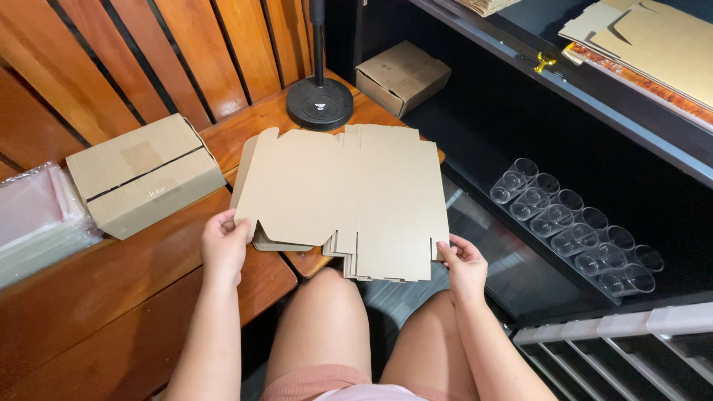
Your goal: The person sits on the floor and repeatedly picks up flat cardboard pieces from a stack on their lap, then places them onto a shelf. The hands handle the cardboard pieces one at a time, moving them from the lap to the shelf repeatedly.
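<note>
Lying flat and unfolded, the tan cardboard box blank (pixel 345 197) has both hands' fingers (pixel 236 223) clamped on its edges.

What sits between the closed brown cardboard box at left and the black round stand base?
Head view: only bare wooden tabletop between closed brown cardboard box and black round stand base.

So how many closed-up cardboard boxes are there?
2: one closed brown cardboard box on the wooden bench at left, one smaller brown cardboard box behind the black round stand base. Others may be hidden.
</note>
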